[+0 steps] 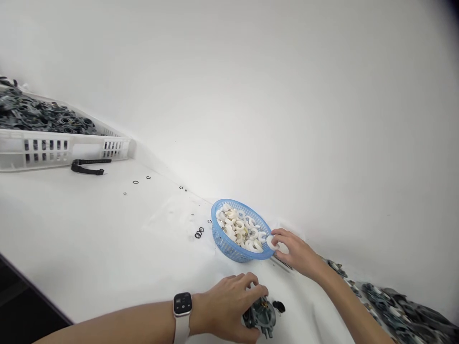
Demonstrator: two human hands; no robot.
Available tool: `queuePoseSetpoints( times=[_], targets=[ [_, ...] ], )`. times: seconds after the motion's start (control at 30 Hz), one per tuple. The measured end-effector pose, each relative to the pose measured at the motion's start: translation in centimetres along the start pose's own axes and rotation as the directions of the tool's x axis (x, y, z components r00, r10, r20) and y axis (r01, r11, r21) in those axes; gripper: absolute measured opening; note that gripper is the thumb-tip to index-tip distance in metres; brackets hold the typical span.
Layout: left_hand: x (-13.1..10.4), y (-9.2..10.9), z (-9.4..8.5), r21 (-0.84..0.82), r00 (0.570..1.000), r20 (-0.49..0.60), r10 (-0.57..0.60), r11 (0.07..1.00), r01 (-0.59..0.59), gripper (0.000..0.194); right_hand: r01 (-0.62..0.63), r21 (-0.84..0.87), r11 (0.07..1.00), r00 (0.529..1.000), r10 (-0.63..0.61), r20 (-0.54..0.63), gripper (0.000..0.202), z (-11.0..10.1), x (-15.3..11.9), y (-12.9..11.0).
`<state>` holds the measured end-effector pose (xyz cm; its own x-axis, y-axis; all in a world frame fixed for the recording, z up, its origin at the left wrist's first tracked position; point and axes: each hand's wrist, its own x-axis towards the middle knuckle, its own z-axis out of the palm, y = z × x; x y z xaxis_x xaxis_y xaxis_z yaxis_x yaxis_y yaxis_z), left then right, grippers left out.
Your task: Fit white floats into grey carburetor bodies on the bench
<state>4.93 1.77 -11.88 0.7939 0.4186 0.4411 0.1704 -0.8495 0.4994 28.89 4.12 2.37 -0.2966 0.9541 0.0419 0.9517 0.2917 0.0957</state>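
Note:
A grey metal carburetor body (263, 316) rests at the front of the white table, with the fingers of my left hand (233, 303) closed around it. Just right of it lies a small black part (278, 306). My right hand (296, 253) pinches a white C-shaped plastic float (271, 243) at the right rim of a blue mesh basket (229, 248). Inside the basket are many similar white floats (238, 227) and some small metal bits. My right fingers partly cover the held float.
Black rubber rings (198, 233) lie left of the basket, with more scattered toward the back. At far left, a white crate (86, 145) holds grey metal parts, and a black wristband (89, 167) lies before it. More metal parts (394, 306) are piled at right. A white wall rises behind.

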Motion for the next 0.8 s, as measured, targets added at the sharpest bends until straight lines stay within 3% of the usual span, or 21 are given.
queuePoseSetpoints(
  times=[0.2, 0.3, 0.43, 0.57, 0.7, 0.8],
  targets=[
    [-0.2, 0.2, -0.4, -0.036, 1.000, 0.018, -0.020, 0.999, 0.021, 0.071, -0.003, 0.101, 0.995, 0.998, -0.003, 0.061, 0.003, -2.7, -4.2, -4.2],
    [-0.2, 0.2, -0.6, -0.069, 0.999, 0.023, -0.039, 0.997, 0.040, 0.068, -0.033, 0.128, 0.991, 0.993, 0.018, 0.117, 0.015, -3.3, -5.5, -6.3],
    [-0.2, 0.0, -0.7, -0.121, 0.998, 0.012, -0.059, 0.991, 0.060, 0.070, 0.043, 0.179, 0.983, 0.986, -0.071, 0.152, 0.029, -2.7, -6.2, -7.8],
    [-0.1, -0.4, -0.6, -0.157, 0.996, 0.017, -0.087, 0.984, 0.088, 0.068, 0.053, 0.166, 0.985, 0.976, -0.086, 0.199, 0.010, -1.3, -6.2, -8.9],
    [-0.1, -0.5, -0.7, -0.118, 0.992, 0.026, -0.120, 0.985, 0.122, 0.061, 0.059, 0.146, 0.988, 0.974, -0.089, 0.208, 0.005, 0.0, -6.2, -9.6],
    [-0.1, -0.4, -0.7, -0.107, 0.991, 0.002, -0.134, 0.985, 0.134, 0.057, 0.018, 0.212, 0.977, 0.969, -0.069, 0.235, 0.024, 0.2, -6.4, -8.4]
  ],
)
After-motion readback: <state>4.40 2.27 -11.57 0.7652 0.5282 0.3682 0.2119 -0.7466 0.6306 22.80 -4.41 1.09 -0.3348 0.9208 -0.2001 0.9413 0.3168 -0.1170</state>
